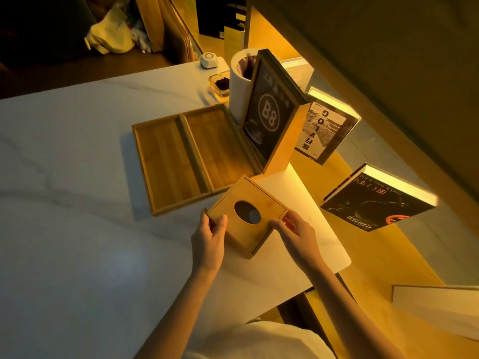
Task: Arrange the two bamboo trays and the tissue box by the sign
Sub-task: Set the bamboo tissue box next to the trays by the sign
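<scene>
both hands, left hand [210, 237] and right hand [298, 235], clamp the square bamboo tissue box with oval hole [246, 216]; the framed black b8 sign [269, 117] stands at twelve o'clock, the two flat bamboo trays [191, 156] at eleven.

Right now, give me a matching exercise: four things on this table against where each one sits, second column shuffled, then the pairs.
Things:
1. tissue box
2. two bamboo trays
3. B8 sign
4. glass ashtray

Places:
A. upright at the right edge of the trays
B. far side, left of the white cylinder bin
C. flat, side by side, left of the sign
D. near edge, between the left hand and right hand, both gripping it

Pairs: 1-D, 2-C, 3-A, 4-B
</scene>
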A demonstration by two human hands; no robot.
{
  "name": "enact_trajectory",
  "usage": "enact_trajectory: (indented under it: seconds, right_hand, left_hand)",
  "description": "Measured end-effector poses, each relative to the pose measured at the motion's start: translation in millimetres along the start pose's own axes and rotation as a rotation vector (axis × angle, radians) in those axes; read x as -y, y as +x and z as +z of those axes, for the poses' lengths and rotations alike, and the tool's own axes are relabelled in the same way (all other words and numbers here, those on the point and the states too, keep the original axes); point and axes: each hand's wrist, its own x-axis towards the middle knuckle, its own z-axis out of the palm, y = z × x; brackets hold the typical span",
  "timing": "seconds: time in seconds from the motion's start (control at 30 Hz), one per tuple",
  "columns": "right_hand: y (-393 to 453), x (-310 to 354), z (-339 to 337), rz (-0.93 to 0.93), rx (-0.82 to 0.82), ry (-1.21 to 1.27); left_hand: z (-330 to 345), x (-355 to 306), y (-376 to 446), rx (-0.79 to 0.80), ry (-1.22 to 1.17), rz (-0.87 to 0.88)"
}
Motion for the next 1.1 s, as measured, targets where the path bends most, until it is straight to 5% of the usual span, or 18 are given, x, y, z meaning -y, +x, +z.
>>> enact_trajectory:
  seconds: [0.23,0.33,0.47,0.63,1.1]
  right_hand:
    - [-2,-10,-2,-0.023,0.037,-0.123]
    - [-6,-21,-7,-0.295,-0.035,-0.443]
    - [-1,-27,-9,-0.476,0.016,-0.734]
    - [-3,-28,-4,-0.425,0.078,-0.767]
    - [-27,-25,29,-0.249,-0.117,-0.794]
  left_hand:
    - [3,5,-4,0.025,0.2,-0.021]
    - [4,3,-15,-0.019,0.529,0.235]
    - [9,4,-27,0.026,0.727,0.259]
    - [10,9,-27,0.059,0.756,0.254]
    - [-16,9,5,0.305,0.808,0.43]
